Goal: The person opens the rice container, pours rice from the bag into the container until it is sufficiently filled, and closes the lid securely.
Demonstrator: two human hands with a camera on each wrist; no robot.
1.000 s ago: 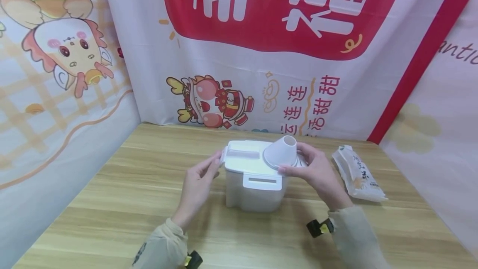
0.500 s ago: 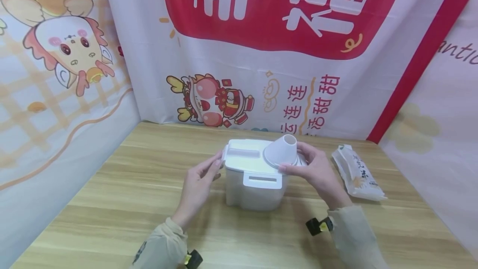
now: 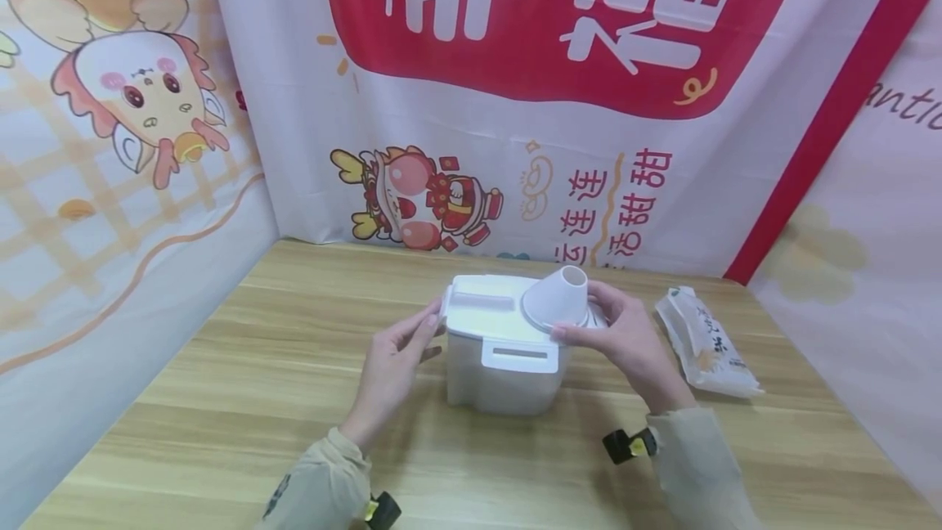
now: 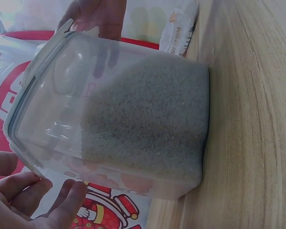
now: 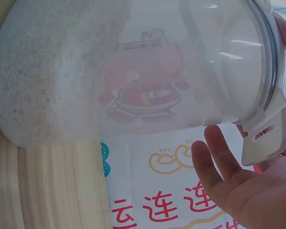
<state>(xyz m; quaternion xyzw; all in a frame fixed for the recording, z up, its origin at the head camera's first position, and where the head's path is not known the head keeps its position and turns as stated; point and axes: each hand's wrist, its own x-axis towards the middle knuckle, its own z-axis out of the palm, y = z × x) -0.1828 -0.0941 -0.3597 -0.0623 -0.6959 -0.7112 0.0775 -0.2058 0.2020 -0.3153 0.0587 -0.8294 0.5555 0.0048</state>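
Printed cloths (image 3: 449,117) hang behind and to both sides of a wood-grain desk (image 3: 235,391). From the left, the left hand (image 3: 392,362) pinches the left edge of the white lid (image 3: 471,321) between thumb and fingers. Next, near the middle of the desk, stands the upright translucent container (image 3: 508,391), partly filled with sloping pale grain (image 4: 148,119); its front latch (image 3: 518,368) juts outward. On the lid's right part sits a white cone (image 3: 553,301). Beside it, the right hand (image 3: 629,342) grips the container's right end, thumb in front. Farther right lies a white packet (image 3: 706,342).
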